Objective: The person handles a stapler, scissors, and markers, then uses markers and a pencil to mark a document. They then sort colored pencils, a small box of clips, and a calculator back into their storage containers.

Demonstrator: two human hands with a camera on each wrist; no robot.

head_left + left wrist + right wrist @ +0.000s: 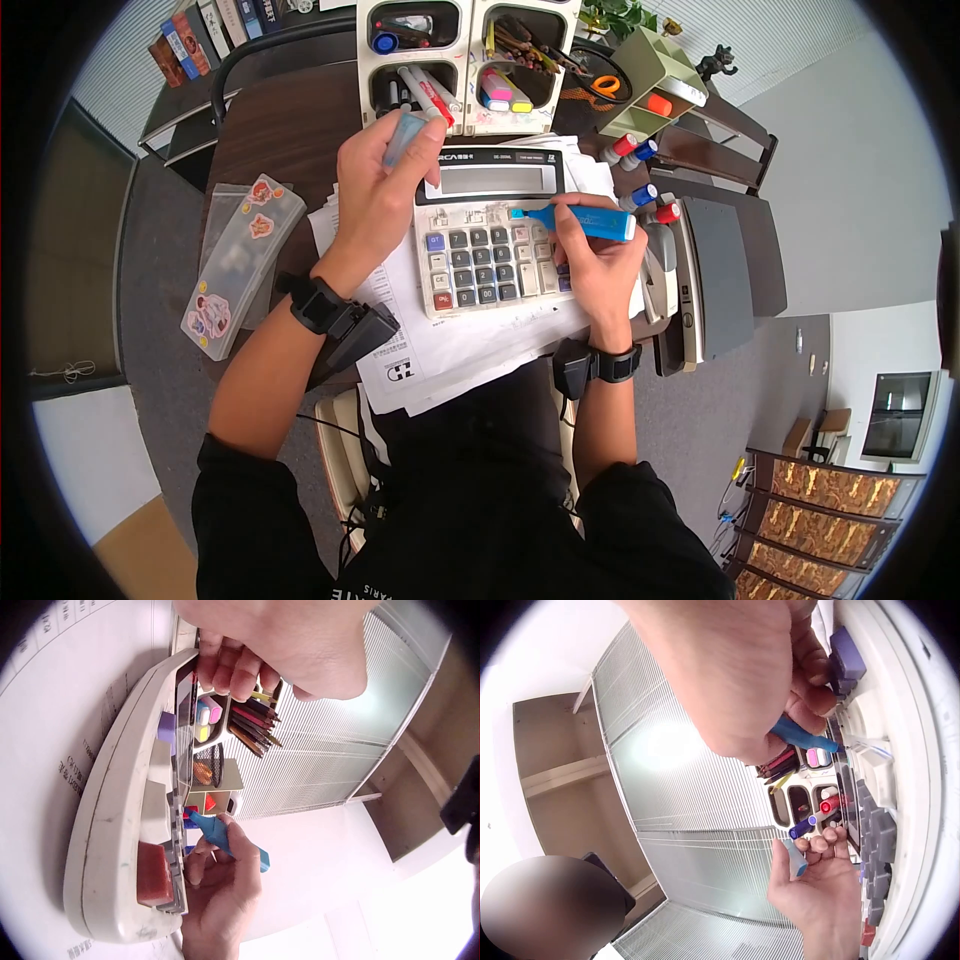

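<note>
My right hand grips a blue highlighter, its tip pointing left at the calculator's upper keys. In the right wrist view, the highlighter's tip is right at the calculator face. The white desk calculator has grey keys, a few purple and red ones, and a wide display. Beside the display's left end, my left hand pinches a translucent blue cap between thumb and fingers. The right wrist view shows that cap from its open end. Printed papers lie under the calculator.
Behind the calculator stands a white organizer with pens, pencils and highlighters. A clear stickered case lies at left. Upright red and blue markers, a green holder and a dark flat device are at right.
</note>
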